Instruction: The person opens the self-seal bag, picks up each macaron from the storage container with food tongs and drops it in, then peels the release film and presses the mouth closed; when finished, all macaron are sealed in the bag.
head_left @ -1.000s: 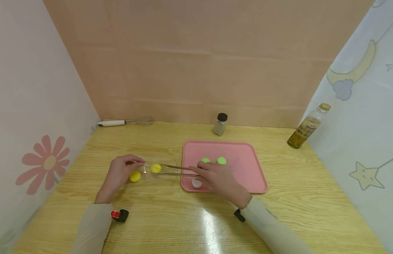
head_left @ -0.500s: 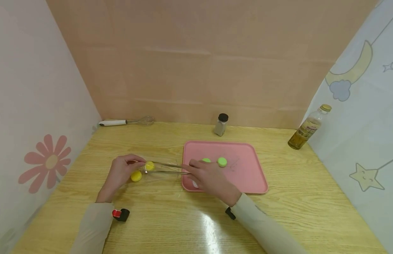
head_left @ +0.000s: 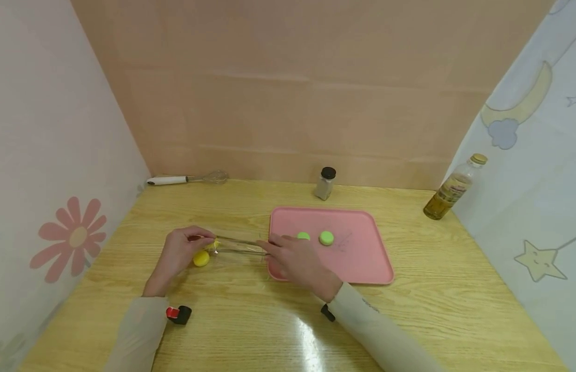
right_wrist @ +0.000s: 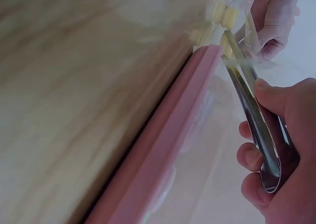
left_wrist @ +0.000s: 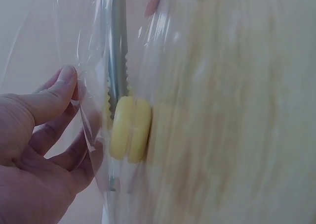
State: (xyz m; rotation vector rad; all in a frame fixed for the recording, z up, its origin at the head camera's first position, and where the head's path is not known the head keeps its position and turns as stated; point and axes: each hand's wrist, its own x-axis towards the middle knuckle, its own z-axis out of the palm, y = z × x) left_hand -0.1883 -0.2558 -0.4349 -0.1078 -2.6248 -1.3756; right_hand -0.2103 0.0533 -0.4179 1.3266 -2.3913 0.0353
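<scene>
My left hand (head_left: 178,253) pinches the edge of a clear plastic bag (left_wrist: 173,51) between thumb and fingers. Metal tongs (right_wrist: 259,120) are held in my right hand (head_left: 299,263), their arms reaching left into the bag's mouth. Between the tong tips is a yellow macaron (right_wrist: 227,47), mostly hidden behind the left fingers in the head view. A second yellow macaron (left_wrist: 130,130) stands on edge in the bag, close to the serrated tong ends. In the head view this second macaron (head_left: 201,258) shows just below my left fingertips.
A pink tray (head_left: 362,258) lies under and beyond the right hand, bearing green macarons (head_left: 326,238). Along the back stand a black-capped jar (head_left: 325,185) and a lying whisk (head_left: 190,179). An oil bottle (head_left: 450,191) leans at the right wall.
My right hand has moved left, carrying the tongs and yellow macaron deeper into the bag towards my left fingers. The left hand stays nearly still on the bag's edge.
</scene>
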